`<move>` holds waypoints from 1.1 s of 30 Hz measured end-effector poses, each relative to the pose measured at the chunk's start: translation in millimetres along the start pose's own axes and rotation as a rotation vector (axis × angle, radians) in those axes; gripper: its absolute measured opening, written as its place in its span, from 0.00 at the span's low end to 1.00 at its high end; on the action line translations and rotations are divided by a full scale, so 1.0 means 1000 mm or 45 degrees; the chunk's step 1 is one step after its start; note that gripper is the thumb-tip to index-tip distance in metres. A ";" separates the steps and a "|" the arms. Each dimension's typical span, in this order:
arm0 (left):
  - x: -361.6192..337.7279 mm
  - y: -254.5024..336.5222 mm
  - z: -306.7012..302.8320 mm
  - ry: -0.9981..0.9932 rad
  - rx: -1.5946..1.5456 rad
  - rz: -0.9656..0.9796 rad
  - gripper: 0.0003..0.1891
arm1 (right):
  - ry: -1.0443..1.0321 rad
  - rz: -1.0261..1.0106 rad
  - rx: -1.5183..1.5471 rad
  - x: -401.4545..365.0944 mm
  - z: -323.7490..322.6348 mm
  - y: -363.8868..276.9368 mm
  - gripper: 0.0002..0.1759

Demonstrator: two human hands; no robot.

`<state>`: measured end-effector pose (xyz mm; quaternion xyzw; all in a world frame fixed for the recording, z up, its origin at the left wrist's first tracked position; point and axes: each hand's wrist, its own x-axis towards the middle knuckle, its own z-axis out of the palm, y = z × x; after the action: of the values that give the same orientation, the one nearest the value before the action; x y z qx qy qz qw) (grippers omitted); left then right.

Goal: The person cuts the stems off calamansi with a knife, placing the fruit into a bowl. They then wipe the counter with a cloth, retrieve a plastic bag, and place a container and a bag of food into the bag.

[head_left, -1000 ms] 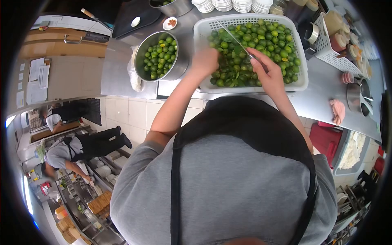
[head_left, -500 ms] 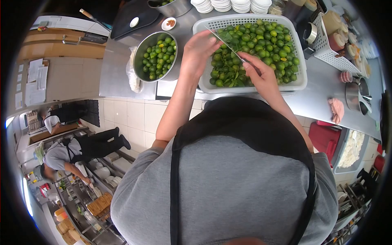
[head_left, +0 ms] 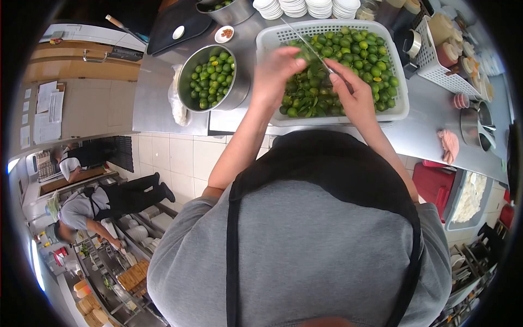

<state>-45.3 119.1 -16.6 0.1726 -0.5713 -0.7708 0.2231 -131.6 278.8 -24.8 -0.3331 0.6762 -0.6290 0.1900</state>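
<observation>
My right hand (head_left: 354, 87) is closed around the handle of a thin-bladed knife (head_left: 306, 44). Its blade slants up and left over a white perforated basket (head_left: 404, 95) of small green limes (head_left: 376, 65). Smeared by motion, my left hand (head_left: 276, 73) is at the basket's left side, beside the blade. Green leaves lie by its fingertips; whether they are held cannot be made out. More leaves (head_left: 310, 103) rest among the limes near the front of the basket. A metal pot (head_left: 239, 90) to the left contains more limes (head_left: 212, 79).
Stacked white dishes (head_left: 297, 8) and a small dish of reddish bits (head_left: 224, 35) stand behind. At right are a white crate of sauce bottles (head_left: 444, 76), a pink cloth (head_left: 448, 146) and metal pots (head_left: 471, 128). Two people work at far left, one beside a counter (head_left: 136, 240).
My left hand has moved slightly right and down, blurring. My right hand has shifted a little right with the knife, whose blade now points more steeply upward.
</observation>
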 end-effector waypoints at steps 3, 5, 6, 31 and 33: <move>0.010 0.004 -0.011 0.149 0.037 0.141 0.11 | -0.053 0.023 0.037 -0.008 0.001 -0.002 0.16; 0.015 0.007 -0.017 0.211 0.022 0.197 0.10 | -0.094 -0.024 0.071 -0.012 0.005 0.003 0.16; 0.015 0.007 -0.018 0.241 0.014 0.224 0.10 | -0.094 -0.024 0.073 -0.013 0.006 0.002 0.16; -0.002 0.044 -0.085 0.449 1.616 0.518 0.09 | -0.133 0.138 0.015 -0.003 -0.003 0.007 0.16; -0.007 0.008 -0.073 -0.050 1.831 0.166 0.12 | -0.139 0.137 0.032 -0.003 -0.001 0.007 0.16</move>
<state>-0.4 62.3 -29.6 0.2283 -0.9503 -0.1920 0.0895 -132.0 281.7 -31.8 -0.3278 0.6739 -0.6071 0.2643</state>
